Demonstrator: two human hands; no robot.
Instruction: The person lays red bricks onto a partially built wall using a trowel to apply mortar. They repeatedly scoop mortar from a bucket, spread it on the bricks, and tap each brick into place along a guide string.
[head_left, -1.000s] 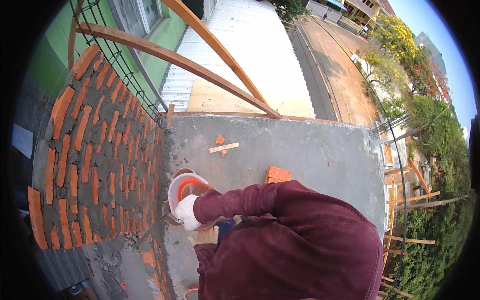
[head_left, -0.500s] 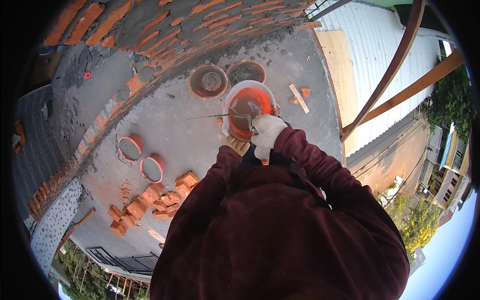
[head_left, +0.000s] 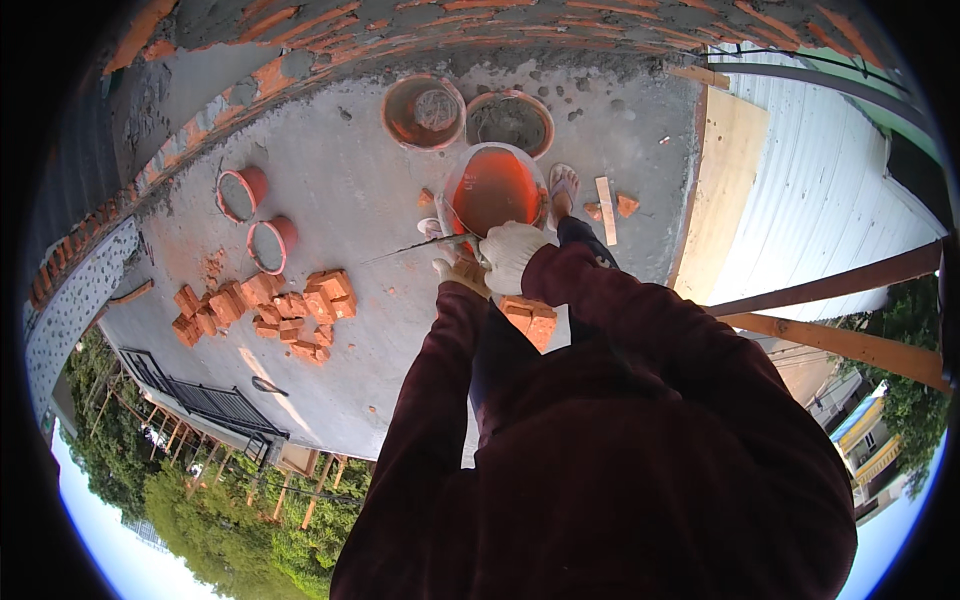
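My right hand [head_left: 512,255], in a white work glove, is closed round the handle of a trowel [head_left: 425,244]. The thin blade points left, just over the near rim of a large bucket [head_left: 541,180]. This bucket has a red, wet-looking inside with brownish liquid [head_left: 490,205] in it. My left hand [head_left: 462,274], in a pale glove, is at the bucket's near left rim, below the trowel. Its fingers appear curled on the rim, though the trowel and right hand partly hide the contact.
Two mortar tubs [head_left: 424,112] stand beyond the bucket, near a brick wall [head_left: 450,25]. Two small red pails [head_left: 272,245] and loose bricks [head_left: 265,300] lie left. More bricks [head_left: 530,320] sit by my legs. Right are a sandaled foot [head_left: 563,188], a wood strip [head_left: 606,210] and timber braces [head_left: 840,280].
My view has turned and shifted, so pails and bricks appear higher and farther left. The trowel blade now slants down to the left. Both hands stay by the bucket's near rim.
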